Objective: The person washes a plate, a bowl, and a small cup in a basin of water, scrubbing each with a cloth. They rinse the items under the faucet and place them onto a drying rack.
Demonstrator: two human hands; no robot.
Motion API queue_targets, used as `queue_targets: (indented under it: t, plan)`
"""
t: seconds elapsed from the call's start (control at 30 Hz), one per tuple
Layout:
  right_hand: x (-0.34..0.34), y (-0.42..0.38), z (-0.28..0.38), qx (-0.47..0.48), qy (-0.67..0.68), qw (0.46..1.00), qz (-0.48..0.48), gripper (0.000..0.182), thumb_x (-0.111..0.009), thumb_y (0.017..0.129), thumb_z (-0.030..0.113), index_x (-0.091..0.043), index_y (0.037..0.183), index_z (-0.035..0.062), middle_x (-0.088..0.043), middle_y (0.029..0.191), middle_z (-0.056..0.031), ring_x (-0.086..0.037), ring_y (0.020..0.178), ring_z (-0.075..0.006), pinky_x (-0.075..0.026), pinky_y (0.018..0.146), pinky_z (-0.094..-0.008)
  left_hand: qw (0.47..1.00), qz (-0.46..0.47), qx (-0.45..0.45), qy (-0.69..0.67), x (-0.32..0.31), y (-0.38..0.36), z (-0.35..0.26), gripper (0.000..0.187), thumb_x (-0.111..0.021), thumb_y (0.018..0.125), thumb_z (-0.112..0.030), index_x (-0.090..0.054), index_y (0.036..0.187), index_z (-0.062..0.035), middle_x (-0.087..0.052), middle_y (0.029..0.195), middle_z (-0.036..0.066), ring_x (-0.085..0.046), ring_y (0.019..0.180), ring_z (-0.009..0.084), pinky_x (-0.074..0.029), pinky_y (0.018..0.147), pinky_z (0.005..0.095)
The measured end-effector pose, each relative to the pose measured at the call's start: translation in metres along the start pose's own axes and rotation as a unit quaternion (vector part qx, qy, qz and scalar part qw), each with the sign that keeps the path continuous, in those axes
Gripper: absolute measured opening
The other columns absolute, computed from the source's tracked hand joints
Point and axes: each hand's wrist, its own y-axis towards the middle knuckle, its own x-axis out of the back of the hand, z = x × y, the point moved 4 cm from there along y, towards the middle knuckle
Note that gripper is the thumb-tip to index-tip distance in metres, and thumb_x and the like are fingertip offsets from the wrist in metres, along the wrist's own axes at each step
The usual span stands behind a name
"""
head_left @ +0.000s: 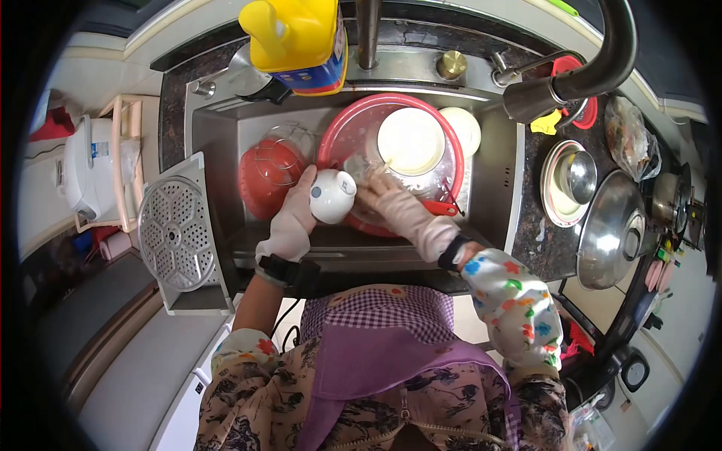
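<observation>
My gloved left hand (pixel 295 214) grips a small white bowl (pixel 329 203) tipped on its side, its base facing up and right, over the left edge of the red basin (pixel 329 135). My gloved right hand (pixel 389 203) is just right of the bowl, above the basin. Its fingers are blurred, and whether anything is in them cannot be made out. Inside the basin, white bowls or plates (pixel 411 141) sit in sudsy water. A red handle (pixel 439 207) lies at its lower right rim. Left of the basin, a red colander-like bowl (pixel 263 177) and a wire whisk-like item (pixel 284 154) rest in the sink.
The steel sink (pixel 222 135) has a perforated drain tray (pixel 177 233) on its left. A yellow jug (pixel 297 45) stands behind it. The faucet (pixel 549 98) arches over the right side. Stacked bowls (pixel 560 184) and a large steel lid (pixel 611 229) are on the right counter.
</observation>
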Motion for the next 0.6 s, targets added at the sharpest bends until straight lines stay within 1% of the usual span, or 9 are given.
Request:
queue_targets:
  t: [0.07, 0.1, 0.2, 0.23, 0.27, 0.33, 0.53, 0.57, 0.6]
  plan:
    - [-0.038, -0.006, -0.003, 0.012, -0.204, 0.967, 0.154, 0.039, -0.05, 0.087, 0.02, -0.048, 0.125, 0.0089, -0.044, 0.129, -0.0164, -0.045, 0.117, -0.0364, -0.042, 0.096, -0.0422, 1.0, -0.002, -0.009, -0.014, 0.014, 0.017, 0.003, 0.04, -0.048, 0.093, -0.037, -0.056, 0.113, -0.0032, -0.063, 0.101, 0.007, -0.062, 0.088, 0.0165, -0.05, 0.076, 0.0312]
    - [-0.055, -0.005, -0.02, 0.019, -0.258, 0.955, 0.147, 0.038, -0.043, 0.089, 0.02, -0.047, 0.126, 0.0094, -0.043, 0.131, -0.0162, -0.047, 0.116, -0.0321, -0.042, 0.096, -0.037, 0.999, -0.001, -0.017, -0.029, 0.022, 0.026, 0.006, 0.04, -0.049, 0.092, -0.037, -0.056, 0.112, -0.003, -0.063, 0.1, 0.006, -0.062, 0.088, 0.0164, -0.05, 0.074, 0.0315]
    - [-0.092, 0.01, -0.069, -0.054, -0.186, 0.959, 0.206, 0.036, -0.049, 0.087, 0.019, -0.053, 0.121, 0.0092, -0.054, 0.116, -0.0158, -0.051, 0.112, -0.0325, -0.043, 0.095, -0.0387, 0.999, -0.012, -0.026, -0.016, 0.02, 0.024, 0.002, 0.04, -0.051, 0.091, -0.038, -0.057, 0.11, -0.0031, -0.063, 0.098, 0.006, -0.062, 0.087, 0.0168, -0.05, 0.074, 0.0312]
    - [-0.066, 0.02, -0.056, -0.266, -0.11, 0.919, 0.269, 0.028, -0.052, 0.083, 0.011, -0.061, 0.11, 0.0081, -0.062, 0.1, -0.0109, -0.058, 0.099, -0.0266, -0.047, 0.088, -0.0349, 0.999, -0.012, -0.027, -0.016, 0.017, 0.024, 0.002, 0.04, -0.051, 0.091, -0.038, -0.057, 0.11, -0.0031, -0.063, 0.098, 0.006, -0.062, 0.087, 0.0168, -0.05, 0.074, 0.0312]
    - [-0.061, 0.018, -0.06, -0.265, -0.112, 0.919, 0.27, 0.028, -0.052, 0.083, 0.011, -0.061, 0.11, 0.0081, -0.062, 0.1, -0.0109, -0.058, 0.099, -0.0266, -0.047, 0.088, -0.0349, 0.999, -0.027, -0.035, 0.003, 0.016, 0.025, 0.002, 0.04, -0.051, 0.091, -0.038, -0.057, 0.109, -0.003, -0.063, 0.098, 0.006, -0.062, 0.086, 0.017, -0.05, 0.074, 0.0315]
    - [-0.048, 0.014, -0.058, -0.207, 0.328, 0.905, 0.174, 0.027, -0.057, 0.078, 0.006, -0.059, 0.105, 0.009, -0.065, 0.081, -0.0091, -0.062, 0.08, -0.0256, -0.049, 0.077, -0.0333, 0.998, -0.044, -0.044, 0.018, 0.007, 0.023, 0.0, 0.039, -0.051, 0.091, -0.038, -0.058, 0.109, -0.0029, -0.063, 0.097, 0.006, -0.062, 0.085, 0.0171, -0.05, 0.073, 0.0318]
    - [0.043, 0.022, 0.032, -0.055, 0.249, 0.965, -0.062, 0.036, -0.067, 0.074, 0.008, -0.057, 0.108, 0.0104, -0.063, 0.094, -0.012, -0.061, 0.085, -0.0292, -0.05, 0.076, -0.0352, 0.994, -0.076, -0.073, -0.024, -0.01, 0.023, -0.01, 0.041, -0.051, 0.091, -0.038, -0.058, 0.107, -0.0009, -0.064, 0.091, 0.006, -0.062, 0.079, 0.0188, -0.049, 0.073, 0.0324]
    - [0.04, 0.026, 0.039, -0.023, 0.174, 0.983, -0.046, 0.042, -0.066, 0.074, 0.006, -0.053, 0.114, 0.0103, -0.062, 0.096, -0.0129, -0.06, 0.092, -0.0303, -0.049, 0.081, -0.038, 0.958, -0.076, -0.149, 0.234, -0.024, 0.01, -0.024, 0.038, -0.051, 0.091, -0.034, -0.057, 0.109, -0.0013, -0.063, 0.096, 0.008, -0.062, 0.085, 0.0196, -0.049, 0.076, 0.0328]
    - [0.039, 0.031, 0.053, 0.067, 0.128, 0.986, -0.089, 0.039, -0.061, 0.076, 0.005, -0.053, 0.114, 0.0091, -0.061, 0.102, -0.0118, -0.059, 0.098, -0.0289, -0.046, 0.086, -0.0377, 0.851, -0.069, -0.214, 0.475, -0.039, 0.0, -0.027, 0.034, -0.051, 0.091, -0.029, -0.056, 0.11, -0.0017, -0.062, 0.101, 0.009, -0.061, 0.092, 0.0205, -0.048, 0.08, 0.0332]
